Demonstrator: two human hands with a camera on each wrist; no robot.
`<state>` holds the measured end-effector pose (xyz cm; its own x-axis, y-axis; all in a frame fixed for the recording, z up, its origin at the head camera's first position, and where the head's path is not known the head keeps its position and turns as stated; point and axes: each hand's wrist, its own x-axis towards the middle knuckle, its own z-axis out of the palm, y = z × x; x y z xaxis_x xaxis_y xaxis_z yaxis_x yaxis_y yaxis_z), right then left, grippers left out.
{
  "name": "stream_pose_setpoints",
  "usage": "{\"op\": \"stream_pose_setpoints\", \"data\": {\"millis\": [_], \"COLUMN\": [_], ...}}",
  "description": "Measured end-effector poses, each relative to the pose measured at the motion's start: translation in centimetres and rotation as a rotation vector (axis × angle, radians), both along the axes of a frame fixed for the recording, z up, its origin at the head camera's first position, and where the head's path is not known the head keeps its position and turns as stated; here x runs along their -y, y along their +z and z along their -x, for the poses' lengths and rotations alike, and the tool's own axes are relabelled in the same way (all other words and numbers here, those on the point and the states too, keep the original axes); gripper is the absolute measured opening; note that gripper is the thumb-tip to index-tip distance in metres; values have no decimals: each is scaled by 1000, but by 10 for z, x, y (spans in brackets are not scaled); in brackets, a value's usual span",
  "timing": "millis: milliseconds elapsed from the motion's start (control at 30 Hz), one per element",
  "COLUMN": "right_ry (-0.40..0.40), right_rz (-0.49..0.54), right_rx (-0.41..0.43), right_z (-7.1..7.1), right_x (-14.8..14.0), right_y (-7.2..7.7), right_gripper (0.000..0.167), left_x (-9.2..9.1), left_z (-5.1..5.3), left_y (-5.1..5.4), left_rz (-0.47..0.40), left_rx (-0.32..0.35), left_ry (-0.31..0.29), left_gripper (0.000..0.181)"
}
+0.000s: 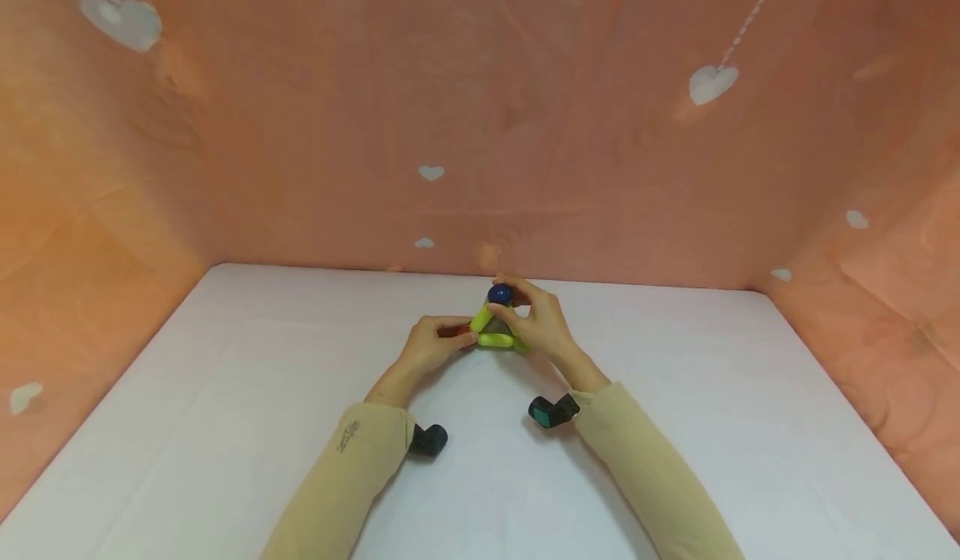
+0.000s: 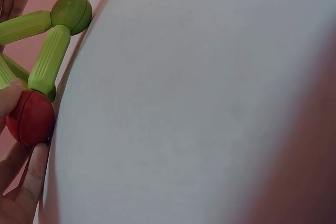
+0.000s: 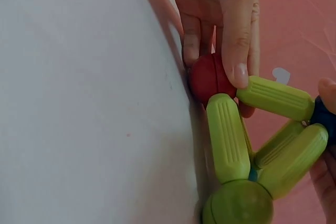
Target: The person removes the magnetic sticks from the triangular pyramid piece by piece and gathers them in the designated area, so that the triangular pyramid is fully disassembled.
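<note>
Near the table's back edge stands a pyramid-like frame of green rods (image 1: 496, 341) (image 3: 228, 137) joined by balls. The left hand (image 1: 432, 344) (image 3: 223, 19) grips the red ball (image 2: 31, 118) (image 3: 211, 80) at its left corner between thumb and fingers. At the top, the right hand (image 1: 542, 320) pinches the dark blue ball (image 1: 499, 294) (image 3: 324, 119). A green ball (image 2: 71, 14) (image 3: 239, 204) forms the corner on the right, touched by neither hand. Another blue piece behind the rods is mostly hidden in the right wrist view.
The white table (image 1: 247, 402) reaches to a pinkish-orange cloth backdrop (image 1: 480, 127) with white hearts, which also rises at both sides. Black wrist cameras (image 1: 428, 441) sit on both wrists, just above the table and beside the beige sleeves (image 1: 345, 468).
</note>
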<state>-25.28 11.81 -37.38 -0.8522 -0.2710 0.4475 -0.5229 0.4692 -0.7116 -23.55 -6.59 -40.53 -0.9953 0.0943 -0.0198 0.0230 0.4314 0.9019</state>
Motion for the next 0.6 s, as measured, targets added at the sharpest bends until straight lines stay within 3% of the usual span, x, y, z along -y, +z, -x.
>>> {"op": "stream_pose_setpoints", "data": {"millis": [233,367,600], "right_ry": [39,14,-58], "right_rz": [29,31,19], "right_rx": [-67,-115,-63], "right_z": [0,-3,-4], "right_x": [0,0,5], "right_y": [-5,-6,-2], "right_gripper": [37,38,41], "left_x": [-1,-2,-1], "left_z": [0,0,-3], "left_y": [0,0,0], "left_rz": [6,12,26], "left_rx": [-14,-22,-34], "left_ry": [2,-2,2], "left_gripper": [32,32,31]}}
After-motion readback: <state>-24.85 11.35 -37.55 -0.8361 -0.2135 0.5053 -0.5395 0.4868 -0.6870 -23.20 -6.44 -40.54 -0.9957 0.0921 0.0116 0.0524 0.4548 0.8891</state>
